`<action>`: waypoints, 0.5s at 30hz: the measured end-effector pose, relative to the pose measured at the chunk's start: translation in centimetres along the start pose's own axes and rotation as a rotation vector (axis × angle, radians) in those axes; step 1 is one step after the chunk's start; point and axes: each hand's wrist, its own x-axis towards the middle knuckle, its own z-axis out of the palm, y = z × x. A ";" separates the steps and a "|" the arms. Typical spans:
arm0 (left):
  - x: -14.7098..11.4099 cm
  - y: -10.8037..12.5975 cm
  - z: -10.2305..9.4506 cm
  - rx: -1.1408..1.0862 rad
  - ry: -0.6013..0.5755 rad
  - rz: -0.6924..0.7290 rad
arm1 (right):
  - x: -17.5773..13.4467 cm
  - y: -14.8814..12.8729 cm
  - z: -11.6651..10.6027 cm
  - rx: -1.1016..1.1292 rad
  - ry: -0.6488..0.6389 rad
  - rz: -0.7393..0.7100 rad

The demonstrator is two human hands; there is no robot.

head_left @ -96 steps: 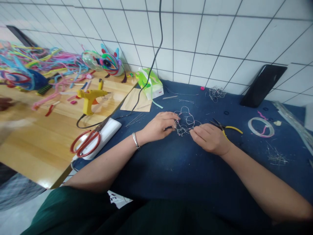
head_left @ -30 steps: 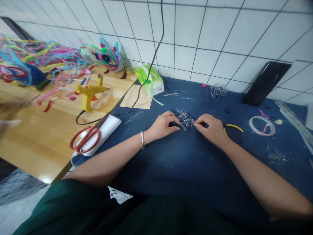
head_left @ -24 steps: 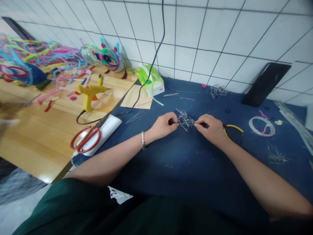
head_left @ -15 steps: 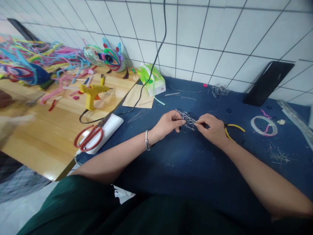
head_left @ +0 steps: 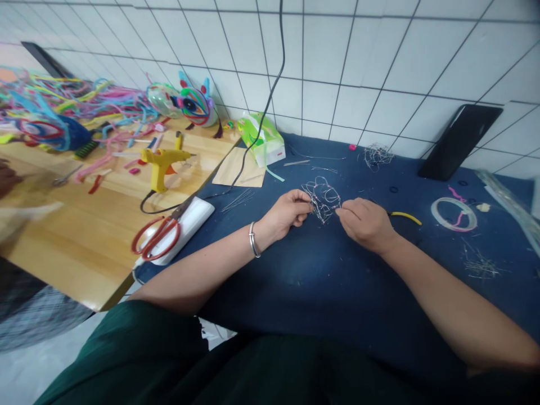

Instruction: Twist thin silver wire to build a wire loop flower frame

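Note:
A loose openwork of thin silvery wire (head_left: 324, 197), bent into several loops, is held up over the dark blue cloth between my two hands. My left hand (head_left: 292, 211) is closed in a pinch on its left side. At its right edge the fingers of my right hand (head_left: 363, 223) are pinched together on the wire; their tips are partly hidden. Just beyond my right hand lies a pair of pliers, with one yellow handle (head_left: 405, 216) showing.
Scissors (head_left: 156, 239) rest on a white power strip (head_left: 185, 228) at the left. A yellow glue gun (head_left: 159, 166) and pipe cleaners (head_left: 97, 101) lie on the wooden table. Behind are a tissue pack (head_left: 264, 140), a wire tangle (head_left: 377, 156) and a leaning black phone (head_left: 459, 143).
The wire piece has turned and now shows open loops standing toward the wall. My right hand has rolled over, its back facing up, hiding more of the pliers.

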 end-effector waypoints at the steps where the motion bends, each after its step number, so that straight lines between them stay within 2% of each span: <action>1: 0.1 -0.1 -0.3 0.016 0.009 0.030 | -0.1 0.2 -0.1 -0.042 -0.010 -0.014; 5: 0.2 0.1 -1.4 0.161 0.085 0.216 | -0.1 0.3 -0.1 -0.055 0.018 -0.030; 10: -0.1 1.1 -2.4 0.350 0.104 0.415 | 0.4 -0.6 0.3 0.160 0.045 0.029; 12: -0.3 1.4 -2.6 0.398 0.110 0.442 | 0.7 -1.0 0.4 0.307 0.082 0.131; 15: -0.6 1.6 -2.5 0.422 0.116 0.451 | 1.0 -1.2 0.5 0.501 0.118 0.392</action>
